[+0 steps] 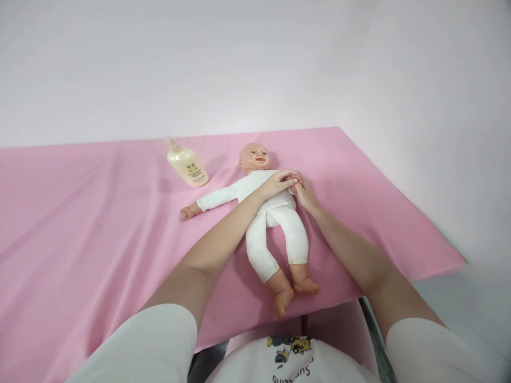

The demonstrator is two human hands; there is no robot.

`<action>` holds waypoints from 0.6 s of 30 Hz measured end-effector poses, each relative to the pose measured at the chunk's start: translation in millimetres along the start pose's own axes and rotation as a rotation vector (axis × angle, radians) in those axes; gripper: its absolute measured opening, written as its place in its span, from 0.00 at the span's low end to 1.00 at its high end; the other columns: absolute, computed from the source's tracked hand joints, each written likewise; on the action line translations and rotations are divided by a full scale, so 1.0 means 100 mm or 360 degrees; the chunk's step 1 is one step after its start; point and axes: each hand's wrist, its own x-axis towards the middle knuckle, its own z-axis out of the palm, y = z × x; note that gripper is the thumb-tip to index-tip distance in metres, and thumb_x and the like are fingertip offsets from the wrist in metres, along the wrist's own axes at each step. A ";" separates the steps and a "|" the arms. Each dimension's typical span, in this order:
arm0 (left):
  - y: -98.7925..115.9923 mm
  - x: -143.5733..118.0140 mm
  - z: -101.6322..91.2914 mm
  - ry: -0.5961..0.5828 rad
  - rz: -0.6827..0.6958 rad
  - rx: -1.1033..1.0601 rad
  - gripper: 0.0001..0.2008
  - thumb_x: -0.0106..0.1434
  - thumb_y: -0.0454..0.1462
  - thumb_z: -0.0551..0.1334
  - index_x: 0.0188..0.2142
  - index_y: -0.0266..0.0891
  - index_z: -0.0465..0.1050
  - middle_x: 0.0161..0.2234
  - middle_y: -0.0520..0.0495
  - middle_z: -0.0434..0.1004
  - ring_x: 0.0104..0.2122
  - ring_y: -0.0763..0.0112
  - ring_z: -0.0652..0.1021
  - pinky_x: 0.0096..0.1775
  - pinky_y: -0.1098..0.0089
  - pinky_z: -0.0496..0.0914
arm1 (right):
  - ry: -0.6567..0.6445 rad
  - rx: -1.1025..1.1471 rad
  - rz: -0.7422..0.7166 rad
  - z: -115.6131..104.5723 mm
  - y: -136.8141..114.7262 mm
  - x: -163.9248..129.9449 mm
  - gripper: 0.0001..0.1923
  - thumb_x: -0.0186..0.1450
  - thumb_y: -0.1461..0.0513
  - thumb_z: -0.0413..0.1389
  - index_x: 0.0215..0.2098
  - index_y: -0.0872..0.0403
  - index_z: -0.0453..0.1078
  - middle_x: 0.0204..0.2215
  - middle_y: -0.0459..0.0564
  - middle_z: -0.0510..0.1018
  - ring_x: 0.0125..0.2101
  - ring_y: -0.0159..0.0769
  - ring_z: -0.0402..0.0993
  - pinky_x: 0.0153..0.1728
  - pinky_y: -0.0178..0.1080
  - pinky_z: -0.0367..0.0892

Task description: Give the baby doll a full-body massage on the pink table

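A baby doll (257, 189) with a white cloth body lies on its back, its head toward the far edge and its feet toward me. My left hand (279, 182) reaches across the doll's chest, its fingers closed on one small doll hand (295, 180) at the right side. From the right, my right hand (306, 196) grips that same doll hand, thumb and fingers meeting my left fingertips. Much of the doll's hand is hidden beneath my fingers. The doll's other arm (217, 198) stretches out to the left on the cloth.
Pink cloth (99, 223) with soft folds covers the table. A pump bottle (187, 164) of pale yellow liquid lies or stands left of the doll's head. Behind rises a plain white wall (239, 64). The table's right edge slants toward me.
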 end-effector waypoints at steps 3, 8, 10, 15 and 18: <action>0.02 -0.01 -0.01 -0.0002 -0.0014 0.0037 0.27 0.59 0.57 0.70 0.42 0.35 0.80 0.45 0.38 0.83 0.47 0.58 0.81 0.53 0.59 0.72 | -0.0019 0.0002 -0.0016 0.01 0.01 -0.01 0.20 0.64 0.46 0.55 0.42 0.51 0.76 0.44 0.52 0.84 0.48 0.45 0.80 0.57 0.49 0.73; 0.07 -0.02 -0.01 -0.0006 0.0026 0.0101 0.25 0.63 0.57 0.66 0.42 0.36 0.80 0.44 0.39 0.83 0.47 0.59 0.80 0.55 0.59 0.71 | -0.0029 -0.0055 -0.0014 0.00 -0.02 -0.02 0.13 0.63 0.52 0.57 0.39 0.51 0.76 0.38 0.50 0.84 0.45 0.45 0.80 0.53 0.49 0.75; 0.06 -0.02 -0.01 0.0003 0.0032 0.0107 0.26 0.64 0.57 0.66 0.43 0.36 0.81 0.46 0.38 0.83 0.50 0.57 0.80 0.57 0.59 0.70 | -0.0057 -0.0095 0.0036 0.00 -0.04 -0.02 0.12 0.62 0.53 0.58 0.38 0.51 0.76 0.36 0.49 0.84 0.42 0.44 0.80 0.49 0.47 0.76; 0.01 0.00 -0.04 0.0007 0.0019 0.0091 0.26 0.63 0.57 0.67 0.43 0.37 0.83 0.49 0.37 0.83 0.52 0.55 0.80 0.60 0.58 0.69 | -0.0106 -0.0097 0.0057 0.01 -0.06 -0.03 0.16 0.60 0.51 0.59 0.39 0.52 0.77 0.37 0.51 0.84 0.41 0.44 0.81 0.44 0.45 0.76; 0.00 0.00 -0.05 0.0008 0.0034 0.0084 0.24 0.63 0.56 0.67 0.43 0.38 0.83 0.50 0.37 0.83 0.54 0.55 0.79 0.61 0.58 0.68 | -0.0112 -0.0083 0.0066 0.01 -0.06 -0.02 0.18 0.61 0.48 0.59 0.39 0.52 0.76 0.36 0.51 0.83 0.41 0.44 0.81 0.44 0.45 0.75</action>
